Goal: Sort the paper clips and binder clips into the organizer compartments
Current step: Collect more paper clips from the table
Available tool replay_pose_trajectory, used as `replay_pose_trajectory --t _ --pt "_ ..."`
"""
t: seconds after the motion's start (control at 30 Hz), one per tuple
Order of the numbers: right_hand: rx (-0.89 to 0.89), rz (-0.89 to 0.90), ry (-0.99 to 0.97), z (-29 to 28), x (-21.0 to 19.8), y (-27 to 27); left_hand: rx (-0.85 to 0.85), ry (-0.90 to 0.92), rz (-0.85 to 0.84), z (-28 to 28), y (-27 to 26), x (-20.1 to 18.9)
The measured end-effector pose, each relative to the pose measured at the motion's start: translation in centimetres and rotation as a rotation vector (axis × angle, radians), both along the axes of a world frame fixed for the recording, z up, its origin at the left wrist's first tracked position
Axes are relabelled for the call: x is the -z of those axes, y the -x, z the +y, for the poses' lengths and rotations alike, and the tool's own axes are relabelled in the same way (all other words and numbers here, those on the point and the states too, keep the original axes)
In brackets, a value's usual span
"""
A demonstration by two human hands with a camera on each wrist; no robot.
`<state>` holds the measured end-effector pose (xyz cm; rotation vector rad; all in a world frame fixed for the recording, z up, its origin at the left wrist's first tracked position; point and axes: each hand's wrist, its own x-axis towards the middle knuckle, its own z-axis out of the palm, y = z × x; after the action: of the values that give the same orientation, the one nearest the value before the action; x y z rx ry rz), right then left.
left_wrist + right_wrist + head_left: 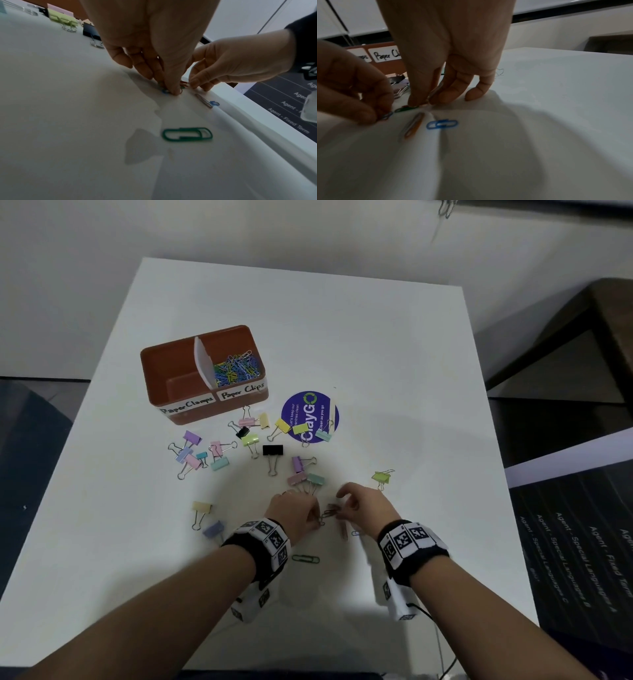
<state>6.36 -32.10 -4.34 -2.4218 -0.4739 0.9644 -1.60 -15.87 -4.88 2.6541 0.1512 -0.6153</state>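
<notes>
While my fingertips worked at a small cluster of paper clips (328, 512) near the front middle of the white table (376, 354), both hands were down on the surface, close together. My left hand (295, 515) had its fingers curled, tips pressed onto a blue clip (165, 91) and pinching at it against the tabletop. My right hand (363, 508) was curled too, thumb and forefinger closing on a reddish clip (185, 83) beside a green one (406, 108); whether it was lifted clear of the table I could not tell.

Just nearer me lay loose paper clips: an orange-and-silver one (412, 127), a blue one (442, 124) beside it, and a dark green one (306, 559) by my left wrist.

Beyond my hands the binder clips were scattered: a pink one (297, 478) and a teal one (315, 479) touching just past my fingers, a black one (273, 450) further on, a light green one (381, 477) to the right, a yellow one (202, 507) and a lilac one (213, 529) to the left, with more pastel ones near the organizer.

The brown organizer (178, 409) stood at the far left; its right compartment, labelled "Paper Clips", held a heap of coloured paper clips (236, 368), while the left one, labelled "Paper Clamps", showed only its floor. A round purple sticker (310, 405) lay to the organizer's right under a few binder clips.
</notes>
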Motion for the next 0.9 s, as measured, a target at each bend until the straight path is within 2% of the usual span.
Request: replay_pose_trajectory --t 0.1,0.23,0.53,0.67,0.8,0.9 --pt "-0.065 -0.081 0.121 0.7 0.0 0.6 -0.005 -0.024 0.007 0.0 0.2 0.2" --pt "-0.1 -0.129 0.177 1.3 0.1 1.1 0.005 -0.054 -0.001 0.3 0.3 0.5" --pt "-0.219 -0.126 0.079 2.3 0.0 1.9 0.183 -0.204 -0.111 0.6 0.7 0.7" --pt "-0.133 -0.094 0.063 2.2 -0.3 2.2 0.112 -0.131 -0.092 0.8 0.7 0.2" --pt "-0.141 -0.084 0.039 1.8 -0.9 1.9 0.078 0.017 -0.134 1.6 0.8 -0.7" --pt "-0.033 -0.061 -0.044 0.5 -1.3 0.7 0.098 0.081 -0.158 2.0 1.4 -1.5"
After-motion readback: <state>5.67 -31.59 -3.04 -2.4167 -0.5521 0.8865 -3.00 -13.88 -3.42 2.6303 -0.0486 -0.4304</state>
